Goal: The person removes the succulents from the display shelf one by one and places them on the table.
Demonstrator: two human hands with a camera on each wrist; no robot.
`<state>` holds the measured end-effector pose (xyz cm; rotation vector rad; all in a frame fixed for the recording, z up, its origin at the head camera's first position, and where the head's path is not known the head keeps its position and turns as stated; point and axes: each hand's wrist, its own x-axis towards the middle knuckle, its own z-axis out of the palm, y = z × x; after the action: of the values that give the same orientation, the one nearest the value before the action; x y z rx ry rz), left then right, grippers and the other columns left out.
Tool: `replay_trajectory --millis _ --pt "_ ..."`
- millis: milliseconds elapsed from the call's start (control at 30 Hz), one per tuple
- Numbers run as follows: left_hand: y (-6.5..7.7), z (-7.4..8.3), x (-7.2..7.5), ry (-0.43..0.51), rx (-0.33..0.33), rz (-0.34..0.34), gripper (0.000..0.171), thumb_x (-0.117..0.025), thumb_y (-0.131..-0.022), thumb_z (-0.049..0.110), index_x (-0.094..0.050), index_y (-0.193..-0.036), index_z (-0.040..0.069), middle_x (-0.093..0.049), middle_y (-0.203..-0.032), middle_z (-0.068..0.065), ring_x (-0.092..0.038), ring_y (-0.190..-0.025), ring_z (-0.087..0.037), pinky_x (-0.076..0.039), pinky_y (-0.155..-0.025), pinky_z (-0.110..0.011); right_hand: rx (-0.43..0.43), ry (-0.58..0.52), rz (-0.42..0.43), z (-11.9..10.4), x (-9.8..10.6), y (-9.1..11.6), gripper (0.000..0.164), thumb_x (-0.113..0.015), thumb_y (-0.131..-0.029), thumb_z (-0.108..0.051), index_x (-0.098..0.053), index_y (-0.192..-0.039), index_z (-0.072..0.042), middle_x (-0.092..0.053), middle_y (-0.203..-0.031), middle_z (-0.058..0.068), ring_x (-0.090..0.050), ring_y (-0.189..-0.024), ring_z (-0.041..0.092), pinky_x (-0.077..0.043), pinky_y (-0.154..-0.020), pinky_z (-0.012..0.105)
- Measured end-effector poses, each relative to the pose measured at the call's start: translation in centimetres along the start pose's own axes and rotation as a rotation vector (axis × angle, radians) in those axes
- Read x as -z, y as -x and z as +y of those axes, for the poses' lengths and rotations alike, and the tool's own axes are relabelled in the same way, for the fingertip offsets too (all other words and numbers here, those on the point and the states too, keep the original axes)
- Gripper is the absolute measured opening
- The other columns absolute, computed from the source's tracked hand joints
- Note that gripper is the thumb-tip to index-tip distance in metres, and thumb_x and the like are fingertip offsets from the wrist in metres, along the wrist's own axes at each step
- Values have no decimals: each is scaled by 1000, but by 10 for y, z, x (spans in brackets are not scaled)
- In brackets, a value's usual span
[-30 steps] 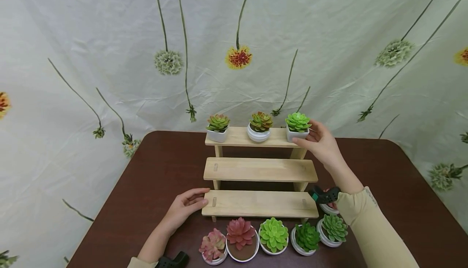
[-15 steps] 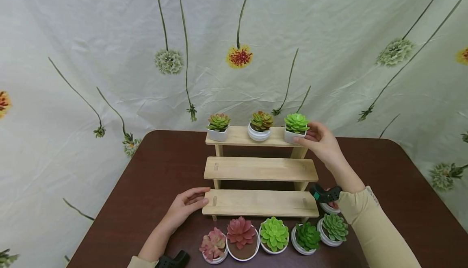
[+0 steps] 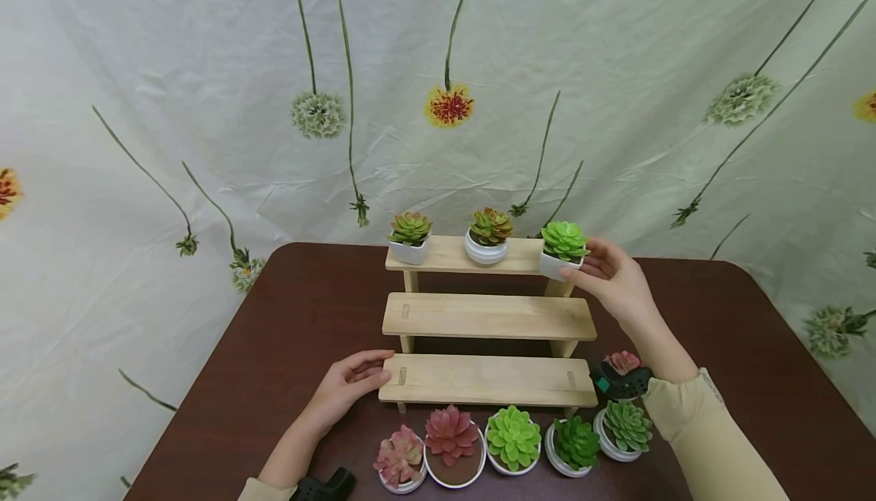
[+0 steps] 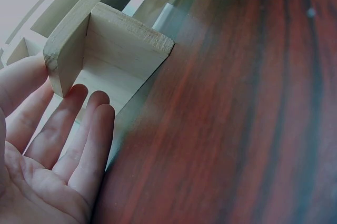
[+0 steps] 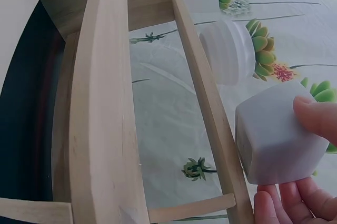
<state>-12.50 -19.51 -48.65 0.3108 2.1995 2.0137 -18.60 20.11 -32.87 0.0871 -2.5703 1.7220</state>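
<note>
At the right end of the wooden tiered stand's [image 3: 479, 316] top shelf, my right hand [image 3: 612, 280] grips a square white pot [image 5: 279, 134] with a bright green succulent [image 3: 565, 240] in it. The thumb lies on one side of the pot and the fingers on the other. In the head view the pot's base overlaps the shelf's front edge, and the pot leans a little. My left hand [image 3: 345, 383] holds the left end of the bottom shelf [image 4: 66, 61] between thumb and forefinger, its other fingers loosely extended below the board.
A square-potted succulent [image 3: 411, 239] and a round-potted one [image 3: 489, 236] stand on the top shelf. In front of the stand sit several potted succulents, among them a dark pink one [image 3: 452, 434]. More pots stand by the right forearm. A flowered cloth [image 3: 205, 68] hangs behind the table.
The right hand first shifted the square pot slightly left, then moved it right and toward the front edge of the top shelf. The left hand has stayed at the bottom shelf.
</note>
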Motion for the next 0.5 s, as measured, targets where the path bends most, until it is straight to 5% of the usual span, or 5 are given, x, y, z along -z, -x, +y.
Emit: replay_trajectory --millis 200,500 --pt "0 0 0 -2 7 4 39 -66 -88 12 -58 -123 -3 -57 -123 -22 -61 -102 -14 -49 -83 -25 13 -4 19 5 6 12 69 -71 -85 -27 -37 -139 0 -47 -129 19 -49 -116 28 -45 -83 14" --pt "0 1 -1 -11 19 11 39 -67 -88 13 -58 -123 -1 -57 -123 -21 -61 -102 -14 -49 -83 -24 28 21 61 13 15 27 68 -73 -84 -26 -39 -137 0 -48 -126 17 -52 -101 6 -45 -80 12"
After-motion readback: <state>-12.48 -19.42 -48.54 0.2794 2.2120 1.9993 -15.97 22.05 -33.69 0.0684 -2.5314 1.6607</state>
